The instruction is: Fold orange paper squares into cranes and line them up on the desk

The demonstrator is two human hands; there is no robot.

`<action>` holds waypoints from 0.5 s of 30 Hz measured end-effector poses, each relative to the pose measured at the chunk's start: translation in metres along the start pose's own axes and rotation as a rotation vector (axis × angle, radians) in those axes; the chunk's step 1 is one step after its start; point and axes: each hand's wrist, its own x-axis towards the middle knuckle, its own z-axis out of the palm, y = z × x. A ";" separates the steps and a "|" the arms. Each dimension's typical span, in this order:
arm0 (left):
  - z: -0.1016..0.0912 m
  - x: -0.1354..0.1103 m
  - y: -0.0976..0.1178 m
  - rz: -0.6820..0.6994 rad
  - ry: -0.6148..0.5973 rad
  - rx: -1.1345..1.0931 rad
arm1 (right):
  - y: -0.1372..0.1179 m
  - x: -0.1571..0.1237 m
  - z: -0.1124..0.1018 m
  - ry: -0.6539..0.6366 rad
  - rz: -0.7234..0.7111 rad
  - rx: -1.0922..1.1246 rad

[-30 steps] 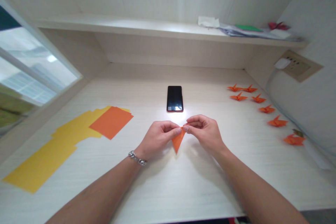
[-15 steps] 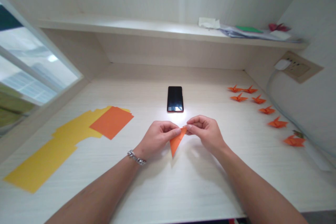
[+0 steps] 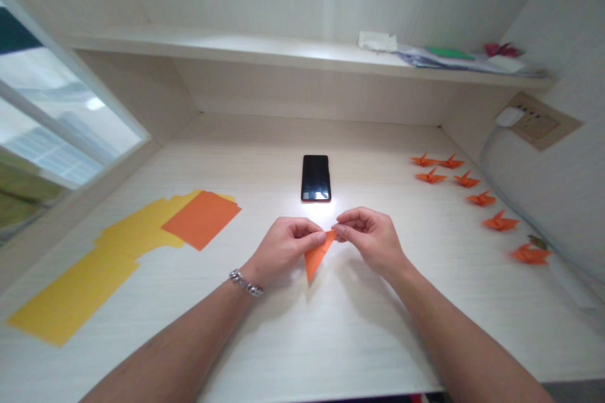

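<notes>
A small folded piece of orange paper (image 3: pixel 316 259) hangs between my hands above the white desk, its narrow point facing down toward me. My left hand (image 3: pixel 288 245) pinches its upper left edge between thumb and fingers. With thumb and fingertips, my right hand (image 3: pixel 371 234) grips the upper right corner. The fingertips cover the top of the folded paper. Just beyond the hands lies a black phone (image 3: pixel 316 178), screen up.
Yellow sheets (image 3: pixel 75 293) and an orange stack of paper (image 3: pixel 203 220) lie on the left. Several folded orange paper cranes (image 3: pixel 501 221) line the right side, near a white cable (image 3: pixel 520 204) from a wall socket (image 3: pixel 543 121). A shelf (image 3: pixel 283 53) with papers runs across the back.
The lower point of the folded orange paper has shifted very slightly left. Both hands keep their grip in nearly the same place.
</notes>
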 end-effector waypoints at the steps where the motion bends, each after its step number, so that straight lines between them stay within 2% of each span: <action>1: 0.000 0.000 0.000 0.000 -0.003 -0.007 | 0.000 0.000 0.000 0.001 0.007 0.009; 8: -0.002 0.000 -0.004 0.004 -0.014 0.004 | -0.003 0.002 -0.003 -0.058 0.104 0.009; 12: -0.002 -0.001 -0.003 0.008 -0.042 0.037 | -0.003 0.000 -0.003 -0.191 0.120 -0.201; 15: -0.002 0.000 -0.003 -0.012 -0.047 0.021 | -0.001 -0.001 -0.002 -0.199 0.145 -0.280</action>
